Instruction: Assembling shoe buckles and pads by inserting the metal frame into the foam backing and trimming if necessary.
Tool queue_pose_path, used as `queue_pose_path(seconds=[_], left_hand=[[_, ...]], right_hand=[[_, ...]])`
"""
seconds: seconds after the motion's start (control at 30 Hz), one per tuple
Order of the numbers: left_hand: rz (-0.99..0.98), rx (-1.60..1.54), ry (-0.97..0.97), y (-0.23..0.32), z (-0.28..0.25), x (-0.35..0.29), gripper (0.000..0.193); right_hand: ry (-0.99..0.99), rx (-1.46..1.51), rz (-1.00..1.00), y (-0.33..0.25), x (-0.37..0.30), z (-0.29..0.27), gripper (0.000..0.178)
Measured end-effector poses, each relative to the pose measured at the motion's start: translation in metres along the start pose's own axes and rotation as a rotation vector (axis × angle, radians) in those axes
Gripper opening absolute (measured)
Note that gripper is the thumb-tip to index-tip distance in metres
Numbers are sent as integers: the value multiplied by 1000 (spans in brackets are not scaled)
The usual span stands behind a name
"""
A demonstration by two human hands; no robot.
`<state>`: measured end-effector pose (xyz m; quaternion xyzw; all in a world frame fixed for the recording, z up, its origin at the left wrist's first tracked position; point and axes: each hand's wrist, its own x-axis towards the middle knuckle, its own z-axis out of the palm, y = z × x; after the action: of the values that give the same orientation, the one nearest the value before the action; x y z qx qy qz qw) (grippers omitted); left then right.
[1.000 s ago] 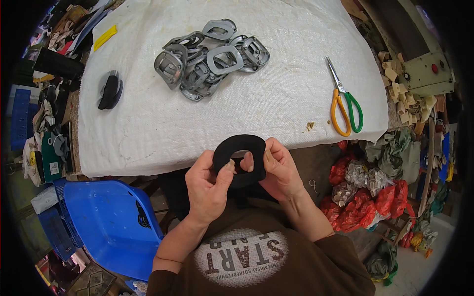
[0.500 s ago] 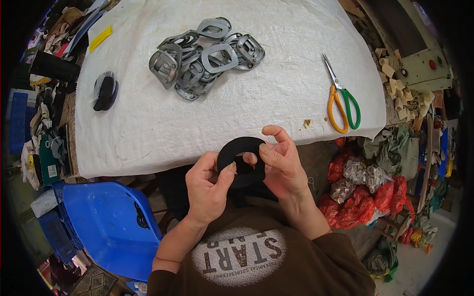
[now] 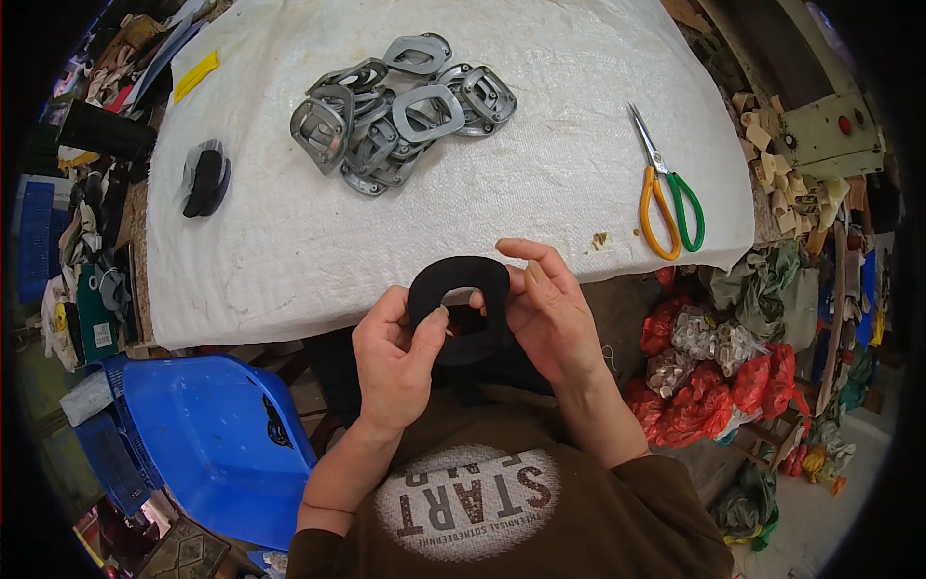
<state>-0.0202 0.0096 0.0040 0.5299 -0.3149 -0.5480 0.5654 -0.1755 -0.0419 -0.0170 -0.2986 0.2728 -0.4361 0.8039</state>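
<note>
A black fabric-covered oval ring is held between both hands just in front of the table's near edge. My left hand grips its left side, thumb pressed into the inner opening. My right hand holds its right side, fingers curled over the rim. On the white padded table lies a pile of several grey metal oval buckle frames at the far middle. A small stack of black covered pieces rests at the table's left.
Scissors with one orange and one green handle lie at the table's right. A yellow strip sits far left. A blue plastic chair stands at lower left. Red and clear bags pile up at the right; clutter lines the left edge.
Both hands have turned the black ring slightly and shifted their grip; my right fingers now reach further over its rim. The view has shifted a little.
</note>
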Motion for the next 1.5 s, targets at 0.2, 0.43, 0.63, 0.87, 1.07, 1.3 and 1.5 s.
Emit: queue_pose_path(seconds=[0.2, 0.43, 0.63, 0.87, 1.07, 1.3, 1.5], left_hand=[[45, 59, 26, -2, 0, 0, 6], [70, 72, 12, -7, 2, -4, 10], [176, 50, -19, -12, -1, -3, 12], [154, 18, -161, -4, -6, 0, 15], [175, 9, -252, -5, -7, -1, 18], [101, -165, -195, -9, -5, 3, 17], [57, 38, -141, 1, -8, 1, 15]], right_hand=[[74, 3, 27, 5, -5, -1, 28], [131, -85, -75, 10, -8, 2, 10], [79, 141, 19, 11, -10, 2, 11], [-209, 242, -59, 5, -5, 15, 19], [-432, 154, 10, 9, -8, -1, 26], [-58, 115, -16, 0, -10, 8, 20], [-122, -313, -255, -7, -7, 7, 12]])
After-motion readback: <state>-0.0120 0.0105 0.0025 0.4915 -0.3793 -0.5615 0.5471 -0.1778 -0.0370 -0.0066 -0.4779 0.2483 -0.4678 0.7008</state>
